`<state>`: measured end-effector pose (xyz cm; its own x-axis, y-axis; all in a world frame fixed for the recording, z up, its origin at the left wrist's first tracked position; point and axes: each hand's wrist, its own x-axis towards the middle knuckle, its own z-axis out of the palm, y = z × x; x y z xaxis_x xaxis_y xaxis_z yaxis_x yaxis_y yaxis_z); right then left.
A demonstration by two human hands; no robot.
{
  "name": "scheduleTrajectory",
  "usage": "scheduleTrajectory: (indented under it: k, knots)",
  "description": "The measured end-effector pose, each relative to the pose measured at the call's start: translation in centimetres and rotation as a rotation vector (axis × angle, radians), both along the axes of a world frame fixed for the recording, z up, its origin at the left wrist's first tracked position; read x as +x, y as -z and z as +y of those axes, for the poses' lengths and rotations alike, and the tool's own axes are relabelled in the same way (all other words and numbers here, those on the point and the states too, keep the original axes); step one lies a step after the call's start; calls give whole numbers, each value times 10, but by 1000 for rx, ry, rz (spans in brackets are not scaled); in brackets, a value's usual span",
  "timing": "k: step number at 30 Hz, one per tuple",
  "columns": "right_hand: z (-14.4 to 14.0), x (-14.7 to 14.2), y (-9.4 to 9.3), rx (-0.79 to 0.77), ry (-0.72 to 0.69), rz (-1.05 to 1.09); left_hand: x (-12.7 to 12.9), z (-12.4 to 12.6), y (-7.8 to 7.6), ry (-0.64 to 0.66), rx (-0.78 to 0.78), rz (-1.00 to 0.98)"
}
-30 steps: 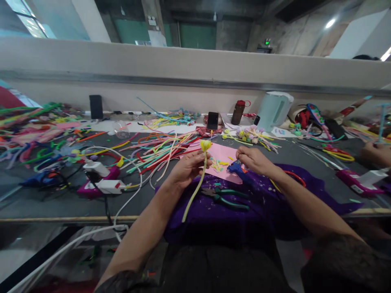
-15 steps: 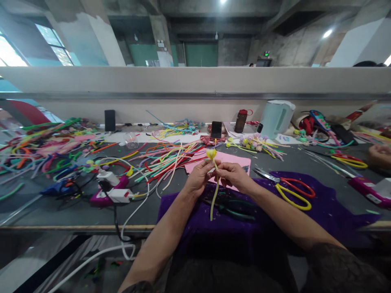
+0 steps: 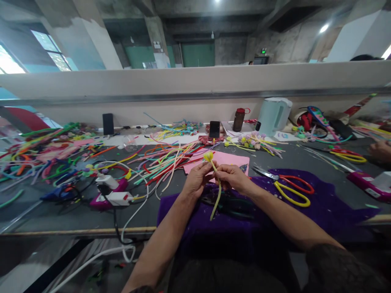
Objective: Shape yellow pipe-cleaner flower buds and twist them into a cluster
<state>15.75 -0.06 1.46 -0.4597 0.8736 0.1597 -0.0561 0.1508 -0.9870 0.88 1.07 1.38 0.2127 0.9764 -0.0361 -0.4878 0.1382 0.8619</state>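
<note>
In the head view, holding a yellow flower [image 3: 208,156], bloom up, in front of the chest at the near side of the desk [image 3: 61,219]. Pinching its pale stem [image 3: 218,201] just below the bloom with the left hand [image 3: 196,179], thumb against bent fingers. Pinching a little lower with the right hand [image 3: 233,177], fingertips just beside those of the left. Cannot tell the exact contact there, behind the bent fingers. Letting the stem's lower end hang free, curving back to the left over a purple cloth [image 3: 328,205].

Below the hands, on the cloth, in shadow: pliers [image 3: 237,208] with dark handles. Just behind the hands: a pink sheet [image 3: 230,158], flat and partly covered from sight. By the right forearm: scissors [image 3: 276,178] with one red and one yellow handle, blades pointing toward the sheet.

Beyond and to the left of the sheet, spread in a loose pile: coloured fuzzy stems [image 3: 166,162]. Behind the sheet: a phone [image 3: 214,129] propped up, and to its right a bunch of small flowers [image 3: 256,141]. Farther back: a brown bottle [image 3: 238,121] with a red cap beside a pale blue-green kettle [image 3: 271,117]. At the right edge: another person's hand [image 3: 381,149], partly cut off.
</note>
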Motion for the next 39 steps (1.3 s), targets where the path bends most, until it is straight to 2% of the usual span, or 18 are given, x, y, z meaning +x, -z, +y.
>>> scheduleTrajectory:
  k: [12, 16, 25, 29, 33, 36, 39]
  knots:
    - [-2, -2, -1, 41, -1, -43, 3, -4, -2, -30, 39, -17]
    - [-2, -2, 0, 61, -10, -48, 6, -7, 1, -38, 68, -78]
    - [-3, -5, 6, 115, -12, -61, 6, -8, 6, -46, 27, -142]
    - [-3, -3, 5, 90, -13, -23, 7, -8, 6, -67, 70, -48]
    - [-1, 2, 3, -8, -39, 61, 6, -11, 4, -126, 209, 151]
    - [1, 5, 3, -59, -71, 115, 4, -13, 4, -119, 284, 278]
    - [1, 7, 3, -88, -110, 150, 4, -14, 5, -100, 293, 320]
